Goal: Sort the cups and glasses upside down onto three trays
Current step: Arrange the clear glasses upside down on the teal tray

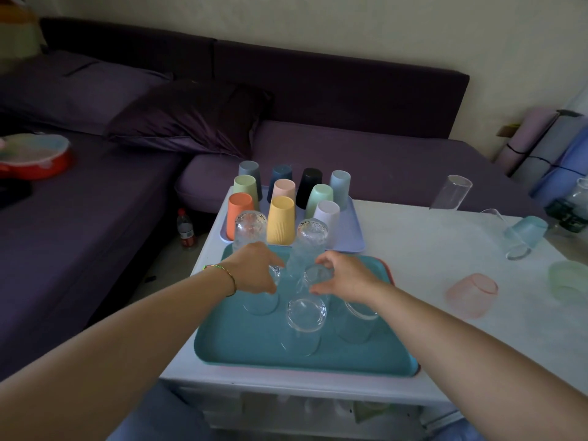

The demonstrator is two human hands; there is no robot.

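A teal tray (241, 351) lies at the table's near edge with several clear glasses upside down on it, one at the front middle (306, 315). My left hand (253, 267) grips a clear glass (261, 300) on the tray's left. My right hand (345, 275) holds the top of another clear glass (315, 275) at the tray's centre. Two tall patterned glasses (249, 229) stand at the tray's far edge. Behind lies a lilac tray (350, 237) filled with several coloured plastic cups, all upside down, among them a yellow cup (280, 219).
To the right, on the white table (413, 243), are a tall clear glass (450, 192), a tipped clear glass (509, 240), a blue cup (526, 230), a pink cup (472, 294) and a green cup (568, 281). A purple sofa (95, 218) is left and behind.
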